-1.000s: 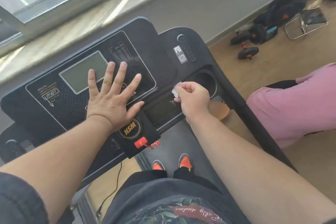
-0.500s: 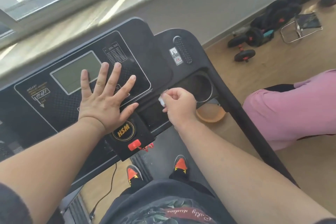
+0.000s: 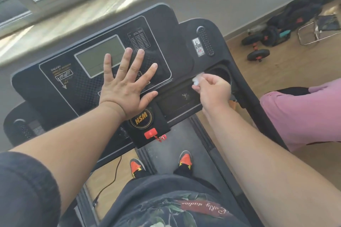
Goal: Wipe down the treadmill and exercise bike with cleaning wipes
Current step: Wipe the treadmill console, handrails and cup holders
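Treadmill console (image 3: pixel 166 29) fills the middle, black, w/ grey display (image 3: pixel 100 55) on its left half. Left hand (image 3: pixel 125 88) lies flat on the panel, fingers straight & spread apart, tips by the display's right edge. Right hand (image 3: pixel 212 92) pinches a small crumpled white wipe (image 3: pixel 197 80) betw thumb & fingertips, just above the shallow tray (image 3: pixel 177 101), beside the round cup holder (image 3: pixel 220 74). Red safety key (image 3: pixel 151 133) sits under the HSM badge (image 3: pixel 141 118). Dumbbells (image 3: pixel 258 48) on the wood floor, far right
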